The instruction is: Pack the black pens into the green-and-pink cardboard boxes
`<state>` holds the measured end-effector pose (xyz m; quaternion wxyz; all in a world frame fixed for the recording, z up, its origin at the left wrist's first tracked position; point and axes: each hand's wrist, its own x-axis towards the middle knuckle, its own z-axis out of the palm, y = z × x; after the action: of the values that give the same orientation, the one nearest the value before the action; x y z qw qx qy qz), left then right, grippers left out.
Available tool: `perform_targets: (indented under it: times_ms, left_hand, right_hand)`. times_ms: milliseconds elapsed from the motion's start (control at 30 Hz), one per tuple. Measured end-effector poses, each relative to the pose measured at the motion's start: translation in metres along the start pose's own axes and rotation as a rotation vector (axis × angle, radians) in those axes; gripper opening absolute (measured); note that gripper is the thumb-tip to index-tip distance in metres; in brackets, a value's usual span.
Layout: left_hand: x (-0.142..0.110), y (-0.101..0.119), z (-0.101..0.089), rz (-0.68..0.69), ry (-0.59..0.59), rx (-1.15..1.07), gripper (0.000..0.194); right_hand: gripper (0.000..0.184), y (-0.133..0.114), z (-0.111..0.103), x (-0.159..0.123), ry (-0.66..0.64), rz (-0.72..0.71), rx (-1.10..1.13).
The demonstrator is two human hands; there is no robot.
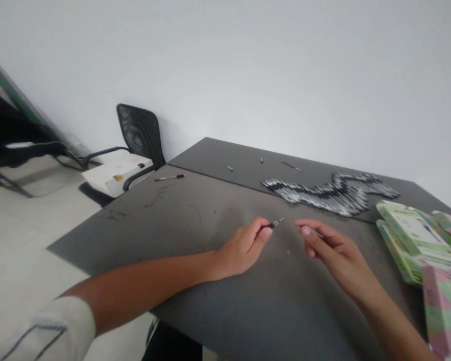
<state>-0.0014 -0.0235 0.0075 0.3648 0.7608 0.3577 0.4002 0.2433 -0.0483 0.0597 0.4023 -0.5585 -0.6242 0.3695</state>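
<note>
My left hand (244, 246) rests on the dark grey table (165, 235), fingers pinched on a small black pen part (275, 223) whose silver tip points right. My right hand (332, 250) lies just to its right, thumb and fingers closed on a thin pale piece I cannot make out. A small gap separates the two hands. A tiny speck (287, 251) lies on the table between them.
A long heap of black and silver pens (330, 193) lies behind the hands. Green and pink boxes (417, 240) are stacked at the right edge. One pen (169, 177) lies at the far left. A black chair (139, 133) with a white box (115, 174) stands beyond.
</note>
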Motion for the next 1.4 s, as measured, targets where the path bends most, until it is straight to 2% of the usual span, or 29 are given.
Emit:
perform_targets:
  times_ms: [267, 367, 567, 1200, 1400]
  left_hand:
    - [-0.007, 0.010, 0.001, 0.004, -0.052, -0.036, 0.034]
    - [-0.009, 0.012, 0.001, 0.014, -0.081, -0.041, 0.032]
    - [-0.014, 0.017, 0.003, -0.004, -0.100, -0.043, 0.032]
    - [-0.022, 0.026, 0.006, -0.027, -0.134, -0.114, 0.037]
    - [-0.022, 0.027, 0.006, -0.031, -0.143, -0.113, 0.039]
  right_hand:
    - [0.036, -0.012, 0.003, -0.005, -0.056, -0.107, 0.052]
    - [0.035, -0.017, 0.004, -0.005, -0.055, -0.085, 0.076]
    - [0.042, -0.018, 0.003, -0.004, 0.033, -0.011, 0.139]
    - [0.016, -0.029, -0.002, -0.014, -0.072, -0.240, 0.074]
    - [0.024, -0.027, -0.001, -0.016, -0.044, -0.223, 0.048]
